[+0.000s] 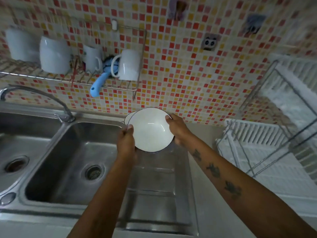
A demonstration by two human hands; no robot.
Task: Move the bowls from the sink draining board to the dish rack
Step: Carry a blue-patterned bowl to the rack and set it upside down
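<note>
A white bowl (151, 130) with a thin dark rim is tilted toward me above the far end of the steel draining board (157, 182). My left hand (126, 139) grips its left edge and my right hand (177, 128) grips its right edge. Behind it, the rim of a second white bowl (127, 117) peeks out at the left, standing on the board by the wall. The white dish rack (257, 140) with a metal wire frame stands to the right on the counter.
A double steel sink (68, 157) with a curved tap (63, 110) lies to the left. A wall-mounted wire shelf (103, 83) above holds white mugs, jugs and a blue-handled brush. The tiled wall is close behind the bowls.
</note>
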